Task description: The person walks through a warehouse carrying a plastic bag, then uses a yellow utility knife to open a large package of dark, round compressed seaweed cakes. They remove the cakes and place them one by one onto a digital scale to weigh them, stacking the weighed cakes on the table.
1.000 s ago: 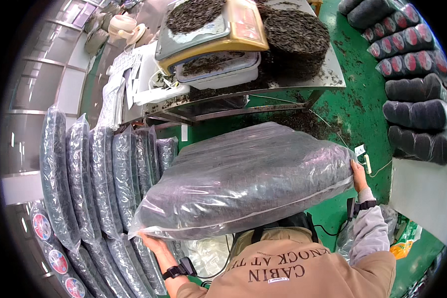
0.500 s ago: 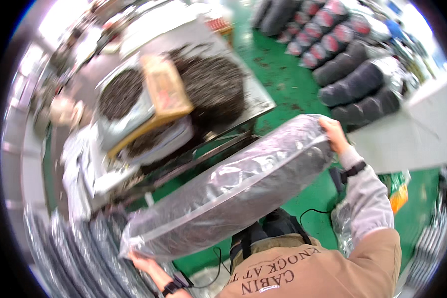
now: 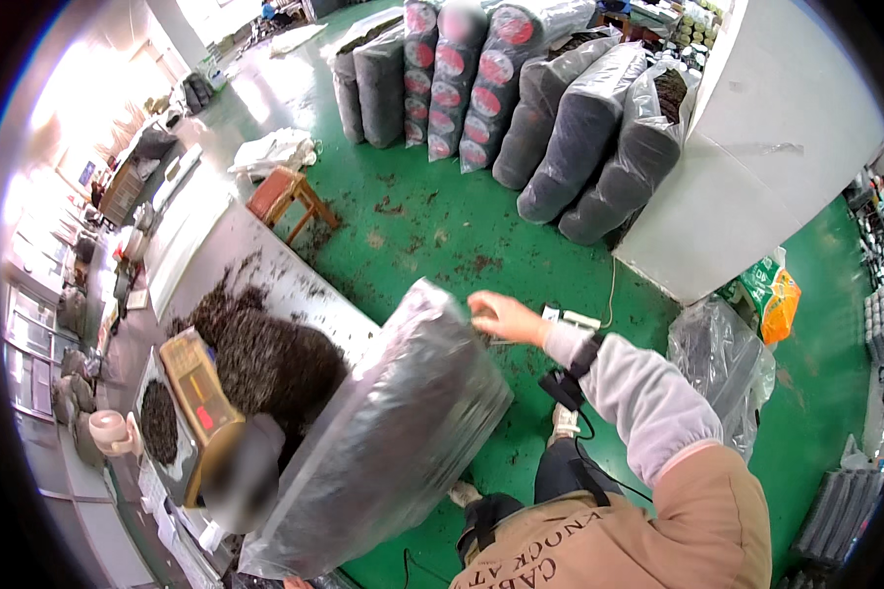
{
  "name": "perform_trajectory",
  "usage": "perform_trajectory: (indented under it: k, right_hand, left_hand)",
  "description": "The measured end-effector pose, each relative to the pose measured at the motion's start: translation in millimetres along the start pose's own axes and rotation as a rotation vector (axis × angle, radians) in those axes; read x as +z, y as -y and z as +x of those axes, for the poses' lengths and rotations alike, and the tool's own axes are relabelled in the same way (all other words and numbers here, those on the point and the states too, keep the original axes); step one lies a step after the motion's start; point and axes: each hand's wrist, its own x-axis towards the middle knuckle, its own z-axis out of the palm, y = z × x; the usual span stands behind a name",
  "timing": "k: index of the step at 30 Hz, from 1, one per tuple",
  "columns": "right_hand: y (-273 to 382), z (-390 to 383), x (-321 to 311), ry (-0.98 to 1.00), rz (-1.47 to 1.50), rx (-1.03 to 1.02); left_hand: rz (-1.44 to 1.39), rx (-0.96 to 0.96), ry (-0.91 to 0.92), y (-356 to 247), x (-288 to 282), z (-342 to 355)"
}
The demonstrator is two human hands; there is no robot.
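Right hand (image 3: 506, 319), fingers half curled, is at the upper-right end of a long, dark-filled clear plastic bag (image 3: 393, 432), touching or just beside it; whether it grips, I cannot tell. From there the bag's long axis slants down-left, past the tabletop (image 3: 349, 324), to the left hand (image 3: 298, 583), mostly hidden, its grip unclear.

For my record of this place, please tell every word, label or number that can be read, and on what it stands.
Brown shirt: dark inverted lettering, not copied here.
Tall bags with round red labels: too small to read.
Green and orange bag: print, too small.
Large clear bag beside the right hand: none visible.
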Motion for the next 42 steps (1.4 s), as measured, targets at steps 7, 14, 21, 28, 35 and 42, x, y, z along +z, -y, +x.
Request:
perform_trajectory:
  k: [7,14,21,28,35,42]
  right_hand:
    - [-129,-140,-124,0.288,0.338,0.631]
    - [-176,-181,-189,0.276,0.38,0.899]
    - [-203,-114,-247,0.278,0.331,0.931]
    - [-228,56,-313,0.265,0.224,0.841]
    - [-256,253,-350,0.303,0.122,0.817]
    - [-221,485,-421,0.23,0.251,0.582]
  left_hand:
    - [0.916,-0.376,0.676,84,75,-193]
    - [1.393,-0.317,1.205,161,188,-281]
    - [1.262,-0.098,1.557,171,337,-352]
    - [1.026,0.159,1.717,167,542,-379]
    - [1.042,0.299,1.671,143,747,-348]
    - [1.303,0.757,1.668,124,897,-296]
